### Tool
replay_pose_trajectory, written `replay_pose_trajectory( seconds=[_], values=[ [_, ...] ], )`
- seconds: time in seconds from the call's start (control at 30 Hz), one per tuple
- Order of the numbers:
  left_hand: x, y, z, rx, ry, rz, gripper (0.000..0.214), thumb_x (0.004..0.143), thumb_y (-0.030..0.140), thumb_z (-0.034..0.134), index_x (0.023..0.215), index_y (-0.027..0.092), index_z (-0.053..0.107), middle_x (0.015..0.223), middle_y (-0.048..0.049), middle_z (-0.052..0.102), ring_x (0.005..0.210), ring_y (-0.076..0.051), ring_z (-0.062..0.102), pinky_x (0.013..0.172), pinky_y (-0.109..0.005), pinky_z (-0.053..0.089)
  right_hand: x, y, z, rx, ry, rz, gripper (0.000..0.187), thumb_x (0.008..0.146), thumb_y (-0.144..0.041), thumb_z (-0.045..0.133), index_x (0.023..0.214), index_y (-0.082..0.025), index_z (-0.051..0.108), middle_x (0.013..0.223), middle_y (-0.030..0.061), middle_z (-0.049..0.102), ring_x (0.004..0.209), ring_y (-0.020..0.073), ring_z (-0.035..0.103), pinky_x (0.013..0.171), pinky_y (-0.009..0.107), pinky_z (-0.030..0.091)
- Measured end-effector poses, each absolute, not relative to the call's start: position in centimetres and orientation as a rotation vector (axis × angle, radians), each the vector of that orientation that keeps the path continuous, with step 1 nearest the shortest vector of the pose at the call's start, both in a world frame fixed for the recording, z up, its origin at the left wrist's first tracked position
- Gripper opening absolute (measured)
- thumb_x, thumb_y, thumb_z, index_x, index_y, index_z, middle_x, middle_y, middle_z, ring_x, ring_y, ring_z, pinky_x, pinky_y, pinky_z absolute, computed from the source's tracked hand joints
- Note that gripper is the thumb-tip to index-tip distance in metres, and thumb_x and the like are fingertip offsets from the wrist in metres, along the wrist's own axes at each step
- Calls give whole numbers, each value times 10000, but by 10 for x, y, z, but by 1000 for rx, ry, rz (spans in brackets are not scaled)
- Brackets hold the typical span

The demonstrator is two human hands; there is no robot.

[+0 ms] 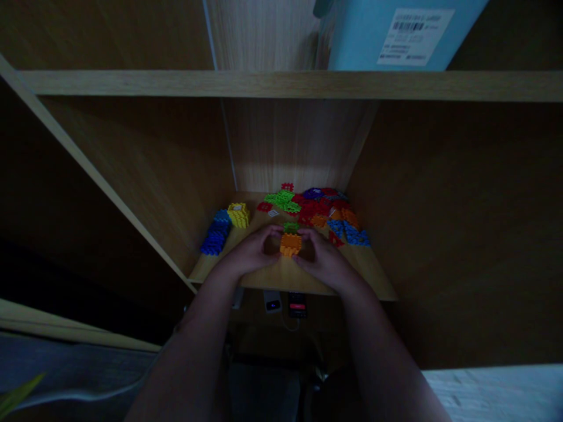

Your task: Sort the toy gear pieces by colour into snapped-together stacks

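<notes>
Midway across the wooden shelf (264, 275) is a small stack of orange notched plastic tiles (291, 243). My left hand (253, 249) curves around its left side and my right hand (323, 255) around its right, thumbs at the near edge and fingers at the far edge. Directly behind the stack shows a green tile piece (291, 227), close to my fingertips. To the left stand a yellow tile stack (238, 215) and a row of blue tiles (215, 235). Behind and to the right lies a loose heap of red tiles (314, 206).
Green tiles (284, 201) lie at the back, with light blue tiles (355, 235) and more orange pieces (350, 218) at the right wall. An upper board (281, 84) carries a light blue bin (352, 35). Below the shelf front sit a phone (298, 305) and a white device (272, 301).
</notes>
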State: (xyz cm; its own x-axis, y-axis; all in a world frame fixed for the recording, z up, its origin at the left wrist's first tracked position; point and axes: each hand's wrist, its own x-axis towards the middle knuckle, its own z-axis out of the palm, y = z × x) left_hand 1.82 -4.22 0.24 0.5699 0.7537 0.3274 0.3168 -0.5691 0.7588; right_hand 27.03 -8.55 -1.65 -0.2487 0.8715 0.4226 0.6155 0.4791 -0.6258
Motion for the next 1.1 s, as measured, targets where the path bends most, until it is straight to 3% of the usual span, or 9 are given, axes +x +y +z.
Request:
replay_pose_trajectory(
  seconds=[0.47, 0.7, 1.1],
  values=[
    [18, -42, 5, 2158, 871, 840, 577, 847, 176, 763, 1404, 225, 621, 1418, -97, 709, 1330, -284, 675, 1211, -482, 503, 271, -86, -15, -1220, -1963, 456, 585, 914, -301, 782, 1439, -278, 526, 1347, 102, 708, 1283, 278, 692, 1123, 486, 554],
    [16, -40, 3, 2147, 862, 886, 539, 844, 103, 659, 1371, 212, 633, 1355, -91, 738, 1287, -262, 699, 1180, -456, 534, 273, -85, -17, -1215, -1977, 469, 611, 915, -318, 779, 1466, -298, 516, 1382, 101, 705, 1311, 291, 685, 1133, 506, 551],
    [16, -39, 2, 2151, 877, 1028, 406, 864, 52, 519, 1189, 219, 697, 1211, -48, 773, 1170, -210, 722, 1086, -416, 576, 274, -90, -10, -1209, -2026, 413, 610, 942, -411, 788, 1485, -300, 535, 1483, 109, 656, 1401, 307, 622, 1189, 527, 512]
  ],
)
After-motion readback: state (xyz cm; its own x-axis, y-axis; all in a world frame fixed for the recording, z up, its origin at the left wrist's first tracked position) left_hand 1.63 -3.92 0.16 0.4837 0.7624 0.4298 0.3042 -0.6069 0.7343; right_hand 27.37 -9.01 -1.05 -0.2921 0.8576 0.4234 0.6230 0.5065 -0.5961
